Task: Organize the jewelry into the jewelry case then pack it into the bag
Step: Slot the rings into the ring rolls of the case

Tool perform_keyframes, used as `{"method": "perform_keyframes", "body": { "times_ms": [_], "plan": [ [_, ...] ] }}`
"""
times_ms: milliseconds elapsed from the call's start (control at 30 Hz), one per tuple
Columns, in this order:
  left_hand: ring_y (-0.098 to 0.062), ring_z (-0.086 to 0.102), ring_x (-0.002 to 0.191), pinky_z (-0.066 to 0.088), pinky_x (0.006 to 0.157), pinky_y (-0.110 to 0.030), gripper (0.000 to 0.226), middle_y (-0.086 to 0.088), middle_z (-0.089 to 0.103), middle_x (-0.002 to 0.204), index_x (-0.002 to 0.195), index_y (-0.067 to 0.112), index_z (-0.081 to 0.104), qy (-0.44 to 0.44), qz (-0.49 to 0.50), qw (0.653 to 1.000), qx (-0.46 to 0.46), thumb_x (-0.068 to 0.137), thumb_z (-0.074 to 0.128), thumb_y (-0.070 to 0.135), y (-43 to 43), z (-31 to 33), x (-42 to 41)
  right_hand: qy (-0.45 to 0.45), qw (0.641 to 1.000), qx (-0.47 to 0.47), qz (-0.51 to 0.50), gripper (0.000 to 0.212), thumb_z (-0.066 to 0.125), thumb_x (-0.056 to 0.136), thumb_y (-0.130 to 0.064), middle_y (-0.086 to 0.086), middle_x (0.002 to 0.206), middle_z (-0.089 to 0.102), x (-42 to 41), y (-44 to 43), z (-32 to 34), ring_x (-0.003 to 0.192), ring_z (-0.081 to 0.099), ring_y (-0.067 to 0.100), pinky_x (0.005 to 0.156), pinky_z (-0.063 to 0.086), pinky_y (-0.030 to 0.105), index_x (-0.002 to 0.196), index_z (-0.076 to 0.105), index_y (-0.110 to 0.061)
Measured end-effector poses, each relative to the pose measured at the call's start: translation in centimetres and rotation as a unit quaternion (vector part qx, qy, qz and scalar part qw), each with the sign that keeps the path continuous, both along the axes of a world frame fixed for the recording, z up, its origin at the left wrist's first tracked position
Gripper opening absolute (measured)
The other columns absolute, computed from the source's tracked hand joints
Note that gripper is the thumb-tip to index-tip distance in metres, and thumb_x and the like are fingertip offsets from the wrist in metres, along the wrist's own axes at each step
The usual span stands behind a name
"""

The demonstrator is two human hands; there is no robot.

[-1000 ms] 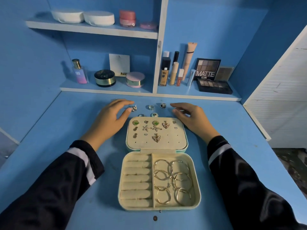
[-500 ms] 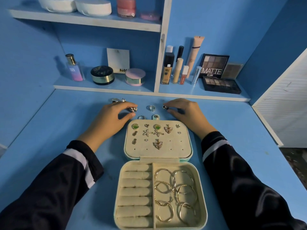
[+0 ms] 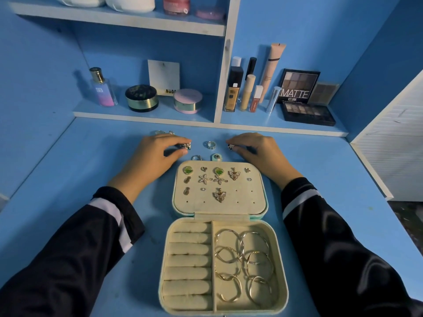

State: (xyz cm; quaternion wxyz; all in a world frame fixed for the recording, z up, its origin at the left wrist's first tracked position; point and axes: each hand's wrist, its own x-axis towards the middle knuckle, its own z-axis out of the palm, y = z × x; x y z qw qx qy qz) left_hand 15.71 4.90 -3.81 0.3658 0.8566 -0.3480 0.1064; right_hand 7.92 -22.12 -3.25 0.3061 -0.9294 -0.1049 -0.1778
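Looking down at the blue table [image 3: 91, 168], we see both hands at a row of rings in the middle of the frame. Our left grip [image 3: 158, 154] is curled, its forefinger and thumb pinching a butterfly ring [image 3: 186, 146]. Our right grip [image 3: 256, 152], likewise curled, pinches a dark ring [image 3: 230, 146] at its fingertips. We cannot tell whether either ring is off the table. Between them lies a silver band [image 3: 210, 144], untouched, with a small ring [image 3: 196, 158] just below it. More rings [image 3: 160, 132] show above the left knuckles. The jewelry case [image 3: 282, 271] lies open at lower centre. Its upper panel holds pinned earrings [image 3: 234, 174]. Bare ring rolls [image 3: 188, 249] fill its lower left compartment, and gold bangles [image 3: 229, 249] are heaped in the lower right. Cosmetics stand on the shelf [image 3: 142, 116] across the top.
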Motion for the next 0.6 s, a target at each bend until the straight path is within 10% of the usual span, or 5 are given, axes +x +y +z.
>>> {"method": "perform_keyframes", "body": {
  "times_ms": [167,467,600],
  "plan": [
    [-0.011,0.065,0.099,0.045,0.092,-0.013,0.025,0.000,0.075,0.106,0.109,0.011,0.075,0.004,-0.005,1.000,-0.009,0.085,0.075,0.011,-0.1,0.1,-0.1,0.013,0.999,0.031,-0.035,0.017,0.069,0.088,-0.012,0.000,0.103,0.071,0.0,-0.1,0.0,0.092,0.062,0.017,0.082,0.049,0.028,0.105,0.075,-0.013],
    [-0.019,0.067,0.093,0.052,0.089,-0.032,0.020,-0.004,0.074,0.101,0.107,0.009,0.075,-0.006,0.005,1.000,-0.002,0.086,0.073,0.008,-0.2,0.0,-0.1,0.015,0.987,0.147,-0.069,0.016,0.073,0.086,-0.011,0.004,0.093,0.072,-0.7,0.3,0.4,0.086,0.064,0.010,0.079,0.050,0.018,0.101,0.073,-0.012],
    [-0.001,0.066,0.092,0.048,0.089,-0.011,0.020,0.001,0.072,0.105,0.109,0.017,0.073,0.062,0.012,0.997,-0.051,0.089,0.072,0.015,0.0,0.4,-0.6,0.017,0.980,0.185,-0.071,0.017,0.074,0.084,-0.008,0.006,0.091,0.071,-1.6,0.5,0.7,0.080,0.062,0.006,0.078,0.050,0.016,0.101,0.072,-0.010]
  ]
}}
